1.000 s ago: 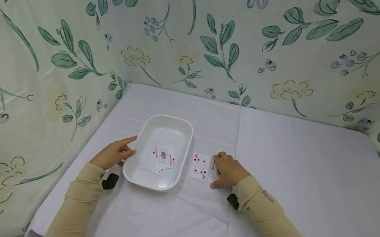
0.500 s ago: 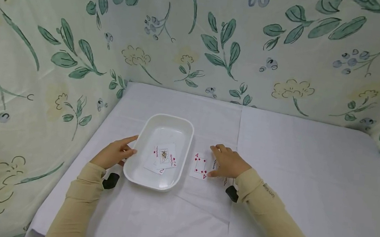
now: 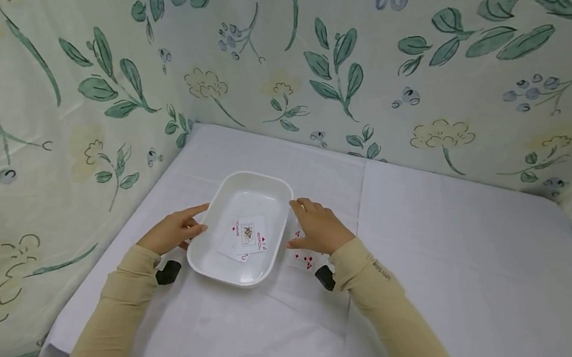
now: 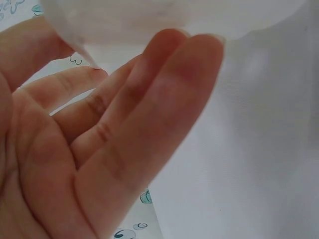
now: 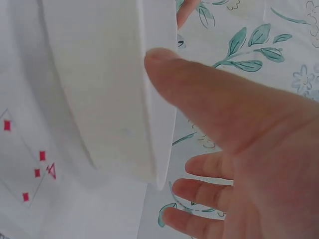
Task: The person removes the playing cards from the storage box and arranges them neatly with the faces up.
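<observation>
The right hand [image 3: 319, 229] has left the spot to the right of the four of diamonds [image 3: 305, 256], where it lay a second ago over a second card, and has moved left and away from the person. It now sits at the right rim of the white tray [image 3: 283, 202], and its wrist and palm cover the upper part of the four of diamonds, which half a second ago lay almost wholly in view. The second card is no longer visible; the head view does not show whether the hand carries it. The left hand [image 3: 172, 231], the tray and the cards in it lie as they did before.

In the right wrist view the right hand [image 5: 249, 149] is spread wide, fingers [image 5: 199, 191] straight and apart, the thumb stretched out beside the tray's outer wall [image 5: 99, 89], very near or touching its rim; which of the two cannot be told. No card shows between thumb and fingers. The four of diamonds [image 5: 30, 164] lies flat on the worktop [image 3: 443, 251] just below the tray wall.

The left hand rests at the tray's left side. In the left wrist view its fingers [image 4: 149, 114] are straight and held close together, tips under or against the tray's rim [image 4: 149, 20], the thumb on the other side near the rim; it curls round nothing that shows.

The tray stands left of the worktop's middle, on the white cloth. In it lie a few overlapping playing cards [image 3: 245, 238], face up, a court card on top.
</observation>
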Action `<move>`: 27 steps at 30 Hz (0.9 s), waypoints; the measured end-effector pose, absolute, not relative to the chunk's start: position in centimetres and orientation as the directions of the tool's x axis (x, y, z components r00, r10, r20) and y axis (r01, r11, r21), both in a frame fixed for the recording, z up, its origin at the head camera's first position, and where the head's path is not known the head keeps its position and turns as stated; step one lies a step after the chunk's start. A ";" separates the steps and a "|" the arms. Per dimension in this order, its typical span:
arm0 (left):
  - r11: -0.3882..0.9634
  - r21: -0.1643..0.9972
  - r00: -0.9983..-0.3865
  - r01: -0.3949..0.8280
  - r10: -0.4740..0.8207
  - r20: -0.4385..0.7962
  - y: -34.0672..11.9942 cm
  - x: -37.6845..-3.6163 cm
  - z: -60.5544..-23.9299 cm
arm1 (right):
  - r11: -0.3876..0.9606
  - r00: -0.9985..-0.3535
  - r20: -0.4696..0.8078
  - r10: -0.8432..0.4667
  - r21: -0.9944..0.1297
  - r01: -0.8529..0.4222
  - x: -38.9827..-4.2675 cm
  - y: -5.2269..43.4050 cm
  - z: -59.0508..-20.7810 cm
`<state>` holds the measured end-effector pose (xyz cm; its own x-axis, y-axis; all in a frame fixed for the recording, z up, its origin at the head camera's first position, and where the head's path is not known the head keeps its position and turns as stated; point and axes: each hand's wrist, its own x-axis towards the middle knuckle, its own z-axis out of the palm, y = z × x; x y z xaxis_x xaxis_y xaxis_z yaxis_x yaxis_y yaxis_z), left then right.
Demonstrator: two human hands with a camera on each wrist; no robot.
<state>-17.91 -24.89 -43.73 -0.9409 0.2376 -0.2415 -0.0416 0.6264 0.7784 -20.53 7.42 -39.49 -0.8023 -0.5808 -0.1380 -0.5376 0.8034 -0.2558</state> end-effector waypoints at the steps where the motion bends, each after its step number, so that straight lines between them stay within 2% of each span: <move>1: 0.624 0.780 -0.941 -0.043 0.238 -0.242 -24.9 -17.9 -43.7 | 0.800 -0.798 -0.137 -0.587 -0.253 -0.544 -20.6 6.9 -39.3; 10: 0.606 0.795 -0.942 -0.026 0.252 -0.223 -25.0 -17.8 -43.6 | 0.773 -0.764 -0.132 -0.631 -0.194 -0.605 -21.6 2.4 -38.0; 20: 0.578 0.815 -0.941 -0.043 0.251 -0.228 -25.3 -17.9 -43.9 | 0.755 -0.721 -0.235 -0.652 -0.118 -0.644 -22.7 -2.2 -38.1; 27: 0.576 0.818 -0.939 -0.013 0.274 -0.208 -25.5 -18.1 -44.2 | 0.755 -0.709 -0.298 -0.639 -0.069 -0.651 -22.8 -4.1 -39.6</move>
